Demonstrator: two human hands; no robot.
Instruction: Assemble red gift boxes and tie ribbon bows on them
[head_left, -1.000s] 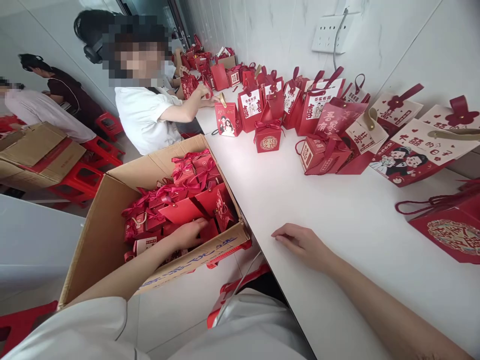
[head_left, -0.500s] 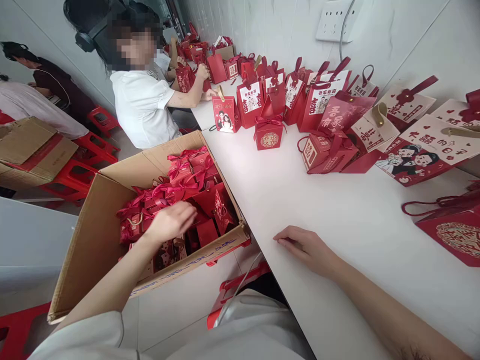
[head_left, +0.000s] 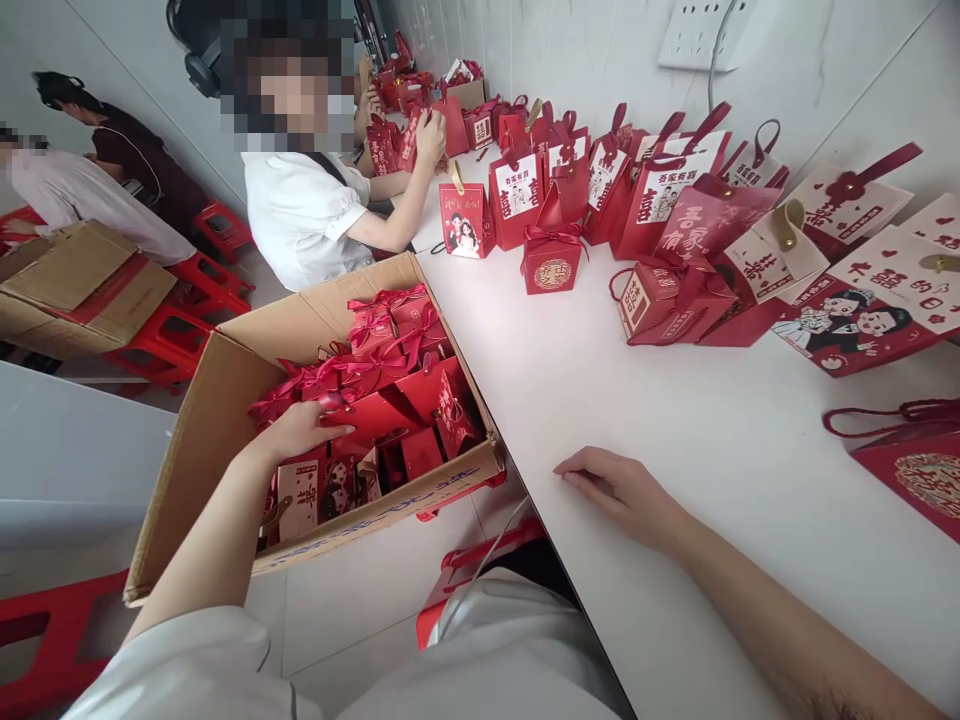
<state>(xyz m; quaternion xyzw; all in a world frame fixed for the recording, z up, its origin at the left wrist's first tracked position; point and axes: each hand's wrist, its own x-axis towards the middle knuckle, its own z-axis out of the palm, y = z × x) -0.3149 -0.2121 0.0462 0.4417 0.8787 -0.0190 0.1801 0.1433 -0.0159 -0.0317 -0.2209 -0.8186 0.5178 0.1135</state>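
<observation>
My left hand (head_left: 301, 430) reaches into a cardboard box (head_left: 176, 455) filled with red gift boxes (head_left: 375, 345), many tied with ribbon bows. Its fingers are stretched out and apart, touching the top of a plain red gift box (head_left: 375, 415); part of the hand's underside is hidden. Below it, a cream gift box (head_left: 298, 497) and one with a cartoon print stand near the carton's front wall. My right hand (head_left: 619, 490) rests on the white table (head_left: 637, 400), fingers extended and loosely together, holding nothing.
Red and cream gift bags (head_left: 517, 200) line the table along the wall. A small red box with a bow (head_left: 551, 260) stands in front of them. A person in white (head_left: 300, 220) handles a red bag beyond the carton. Red stools (head_left: 225, 230) and another carton (head_left: 82, 285) are at left.
My left hand has moved left and slightly down inside the carton, and its fingers have spread. My right hand stays on the table. The view has shifted slightly.
</observation>
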